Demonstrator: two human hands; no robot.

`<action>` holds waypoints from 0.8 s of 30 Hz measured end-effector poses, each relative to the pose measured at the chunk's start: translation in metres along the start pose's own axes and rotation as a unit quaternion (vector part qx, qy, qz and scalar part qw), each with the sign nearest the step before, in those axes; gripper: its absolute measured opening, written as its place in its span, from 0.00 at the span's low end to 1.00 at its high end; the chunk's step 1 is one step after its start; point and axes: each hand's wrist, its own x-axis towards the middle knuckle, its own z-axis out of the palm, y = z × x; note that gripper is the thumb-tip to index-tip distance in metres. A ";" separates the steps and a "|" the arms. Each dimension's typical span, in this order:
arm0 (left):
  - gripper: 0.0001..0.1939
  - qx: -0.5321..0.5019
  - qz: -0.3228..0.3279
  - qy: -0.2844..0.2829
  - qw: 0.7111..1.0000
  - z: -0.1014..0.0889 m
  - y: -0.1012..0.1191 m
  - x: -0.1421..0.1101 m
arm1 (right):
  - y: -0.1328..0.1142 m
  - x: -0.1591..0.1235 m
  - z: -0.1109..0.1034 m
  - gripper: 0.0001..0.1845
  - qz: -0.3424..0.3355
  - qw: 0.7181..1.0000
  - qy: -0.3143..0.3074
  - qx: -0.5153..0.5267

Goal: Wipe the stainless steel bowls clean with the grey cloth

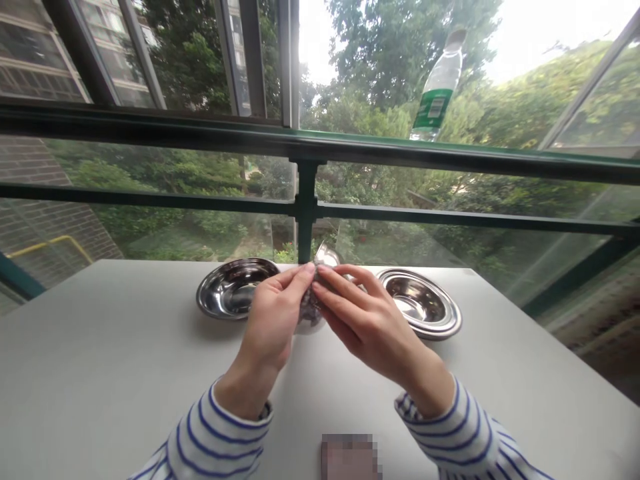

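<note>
My left hand (274, 315) and my right hand (373, 313) meet above the middle of the table, fingertips almost touching. Between them is a small shiny greyish item (311, 312), partly see-through with darker patches; its kind cannot be made out. The left thumb and fingers pinch it, while the right fingers bend over its other side and hide much of it. Just behind the fingertips shows a shiny metal rim (329, 253), mostly covered. One steel bowl (213, 309) sits beyond my left hand, and another wide-rimmed steel bowl (454, 321) stands beyond my right.
The white table (125, 373) ends at a glass barrier with a dark green railing (200, 141). On the railing stands a clear bottle with a green label (434, 107). A flat, blurred-out pinkish object (349, 459) lies at the near edge.
</note>
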 end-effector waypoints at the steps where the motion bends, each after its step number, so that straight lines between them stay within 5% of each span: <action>1: 0.08 0.003 -0.001 -0.002 1.000 -0.001 0.000 0.000 | 0.001 0.000 0.000 0.18 0.002 1.000 0.001 -0.002; 6: 0.09 0.031 -0.033 -0.009 0.999 0.002 -0.002 -0.004 | 0.013 -0.002 -0.002 0.18 0.084 0.995 0.054 0.018; 12: 0.09 0.022 -0.017 0.000 1.000 0.001 -0.001 -0.003 | 0.006 -0.002 -0.008 0.17 -0.005 1.000 -0.016 0.026; 18: 0.12 0.052 -0.020 0.001 0.998 0.006 -0.002 -0.008 | 0.013 -0.004 -0.010 0.19 0.074 0.996 0.055 0.004; 24: 0.10 0.021 0.004 0.007 1.000 0.003 -0.001 -0.005 | 0.003 -0.003 -0.011 0.17 -0.020 1.000 -0.017 0.006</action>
